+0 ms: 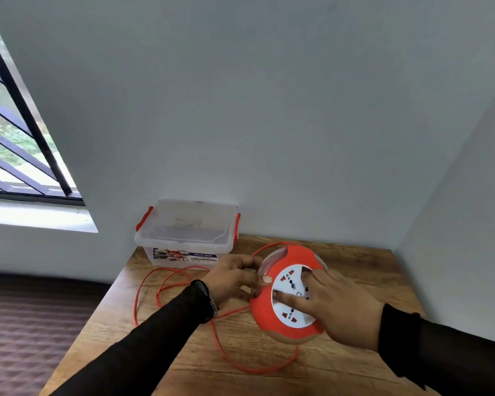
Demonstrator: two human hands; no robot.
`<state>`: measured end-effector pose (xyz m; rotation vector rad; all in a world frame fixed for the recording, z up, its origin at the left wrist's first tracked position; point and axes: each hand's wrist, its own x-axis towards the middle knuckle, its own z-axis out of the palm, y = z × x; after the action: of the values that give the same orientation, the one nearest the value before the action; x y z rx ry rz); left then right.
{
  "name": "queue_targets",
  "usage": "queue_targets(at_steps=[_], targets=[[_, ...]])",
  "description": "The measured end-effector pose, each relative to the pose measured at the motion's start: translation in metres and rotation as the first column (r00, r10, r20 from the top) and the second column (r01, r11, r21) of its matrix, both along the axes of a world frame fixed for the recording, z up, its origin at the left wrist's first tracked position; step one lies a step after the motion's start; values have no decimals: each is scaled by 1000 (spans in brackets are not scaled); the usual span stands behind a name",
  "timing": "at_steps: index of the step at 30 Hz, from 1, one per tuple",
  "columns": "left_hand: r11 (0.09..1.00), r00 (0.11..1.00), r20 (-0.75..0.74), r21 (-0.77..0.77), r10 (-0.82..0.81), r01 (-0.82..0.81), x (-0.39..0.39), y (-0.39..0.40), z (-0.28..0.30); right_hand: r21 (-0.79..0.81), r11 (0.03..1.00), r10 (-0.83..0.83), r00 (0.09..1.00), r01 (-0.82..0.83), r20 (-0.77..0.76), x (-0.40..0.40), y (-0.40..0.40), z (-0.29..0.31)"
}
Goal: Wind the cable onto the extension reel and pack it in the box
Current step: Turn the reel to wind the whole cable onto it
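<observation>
Extension reel (286,292), one, orange, near middle of the surface (369,270). Left hand (235,278) grips its rim; right hand (335,304) lies flat-fingered on the white socket face. Winding advice: steady the rim, turn evenly, feed cable (223,347) without kinks. Cable, one, loose loops. Box (183,238), one, lidded, against wall.

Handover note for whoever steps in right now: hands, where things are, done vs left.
Left hand: grips the rim of the extension reel.
Right hand: straight fingers pressed on the reel's white socket face.
Reel stands tilted on the table.
Cable: mostly loose, looped over the table and its left edge.
Box: at the wall, lid on.
Done: reel in hand.
Left: wind the cable, open the box, pack the reel.
</observation>
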<state>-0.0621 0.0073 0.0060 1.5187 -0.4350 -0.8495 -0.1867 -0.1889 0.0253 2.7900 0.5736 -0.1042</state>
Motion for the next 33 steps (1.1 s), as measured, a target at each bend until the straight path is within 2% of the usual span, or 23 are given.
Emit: queue_targets(at_steps=[3,5,8,10,19,27,30,33], targets=[[1000,1000,-14,-19,19,-20,0,1,0,11,1000,-7,999,7,39,8,2,-2],[999,999,-25,-21,30,-30,1,2,0,-41,999,30,999,-28,45,14,2,2],[999,999,-18,-36,33,-34,2,4,2,-136,990,64,987,-44,148,21,1,5],[997,998,12,-57,55,-55,1,4,4,-134,991,36,980,-10,195,22,0,3],[976,989,71,-187,126,-111,0,8,6,110,965,-261,910,237,323,17,27,-5],[962,982,95,-238,161,-135,-8,7,2,331,907,-379,849,261,369,12,28,-20],[948,977,70,-266,199,-174,-13,3,-1,458,822,-489,830,337,268,14,26,-23],[920,963,31,-305,266,-245,-19,-5,-5,672,641,-603,786,372,140,19,24,-25]])
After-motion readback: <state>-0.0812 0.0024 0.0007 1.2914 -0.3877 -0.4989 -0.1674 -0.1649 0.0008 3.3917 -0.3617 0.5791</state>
